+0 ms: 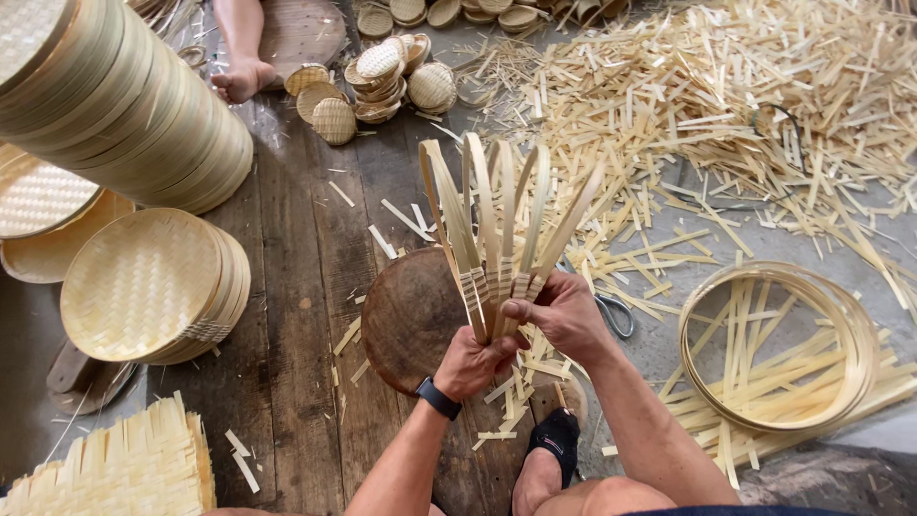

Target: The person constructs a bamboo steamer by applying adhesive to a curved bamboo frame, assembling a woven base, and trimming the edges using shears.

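Observation:
My left hand [473, 362] and my right hand [559, 313] both grip the lower ends of a bundle of bent bamboo strips [497, 225], which fan upward in loops. The left hand, with a black band on its wrist, holds from below; the right hand pinches the strips from the right side. Under the hands lies a round dark wooden block [406, 315]. My foot in a black sandal [556, 440] rests just below them.
Stacks of woven bamboo trays [143, 282] and a tall leaning stack [115, 96] stand left. A bamboo hoop ring [778, 344] lies right, scissors [616, 313] beside my right hand. Loose strips [726, 115] cover the upper right. Another person's foot [239, 76] is at top.

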